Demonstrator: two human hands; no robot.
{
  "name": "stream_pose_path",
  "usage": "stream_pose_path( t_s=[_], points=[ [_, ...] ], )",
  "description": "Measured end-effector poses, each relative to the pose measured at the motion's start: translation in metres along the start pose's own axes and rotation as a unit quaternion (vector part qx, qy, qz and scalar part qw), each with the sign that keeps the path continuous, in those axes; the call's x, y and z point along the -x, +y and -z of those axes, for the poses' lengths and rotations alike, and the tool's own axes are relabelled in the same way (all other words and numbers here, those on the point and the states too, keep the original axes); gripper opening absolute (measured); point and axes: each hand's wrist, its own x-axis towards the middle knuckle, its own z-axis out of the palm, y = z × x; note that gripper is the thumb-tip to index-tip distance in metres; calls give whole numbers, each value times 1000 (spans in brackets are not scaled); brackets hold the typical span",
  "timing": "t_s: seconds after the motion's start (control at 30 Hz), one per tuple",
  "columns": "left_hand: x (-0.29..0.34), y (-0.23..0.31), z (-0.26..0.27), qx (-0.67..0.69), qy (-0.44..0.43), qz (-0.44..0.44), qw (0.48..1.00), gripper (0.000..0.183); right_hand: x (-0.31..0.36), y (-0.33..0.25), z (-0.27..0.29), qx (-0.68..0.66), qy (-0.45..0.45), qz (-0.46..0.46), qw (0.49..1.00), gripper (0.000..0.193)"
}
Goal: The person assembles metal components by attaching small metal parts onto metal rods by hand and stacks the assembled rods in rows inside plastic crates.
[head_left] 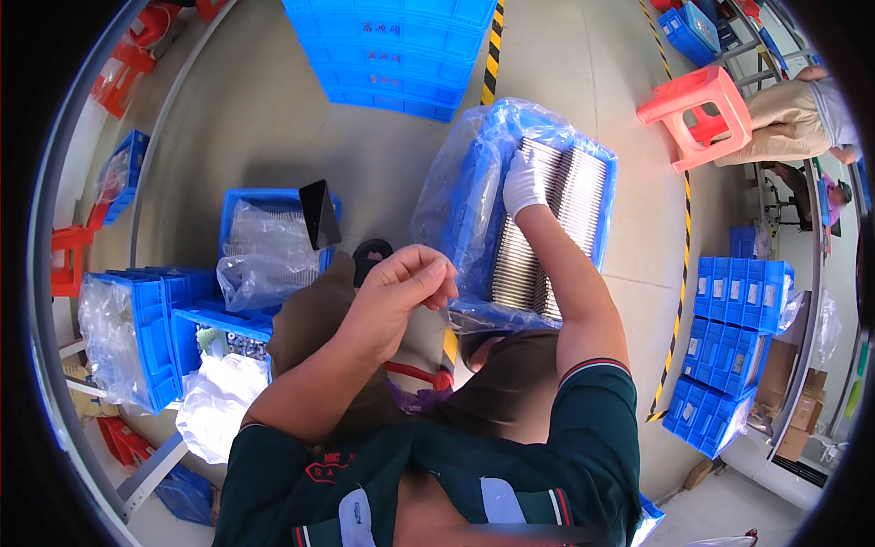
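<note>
My right hand, in a white glove, reaches to the far end of a blue plastic crate. Its fingers are drawn together at the left row of thin metal parts; whatever they grip is hidden. A second row of metal parts stands tightly packed to the right of it. Clear plastic film lines the crate and hangs over its left side. My bare left hand is raised left of the crate, in front of my body, fingers curled and thumb pressed to them. Anything inside that pinch cannot be made out.
A phone lies on a bagged blue crate at my left. Another crate holds small parts. Blue crates are stacked ahead. At right are a red stool, crate stacks and a seated person.
</note>
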Motion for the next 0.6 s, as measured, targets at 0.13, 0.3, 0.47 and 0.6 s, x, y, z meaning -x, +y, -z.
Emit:
stream_pose_path(
  t_s=[0.13, 0.3, 0.47, 0.6],
  points=[
    [8, 2, 6, 2, 14, -4, 1000, 14, 10, -4, 65, 19, -7, 47, 999, 39],
    [6, 3, 3, 9, 0, -8, 1000, 14, 10, 47, 82, -100, -37, -80, 991, 29],
    [4, 1, 0, 10, -25, -16, 1000, 15, 54, 123, 104, -266, 71, -199, 940, 29],
    [1, -1, 0, -6, -37, -35, 999, 15, 153, 141, 99, -273, 127, -264, 916, 31]
  ],
)
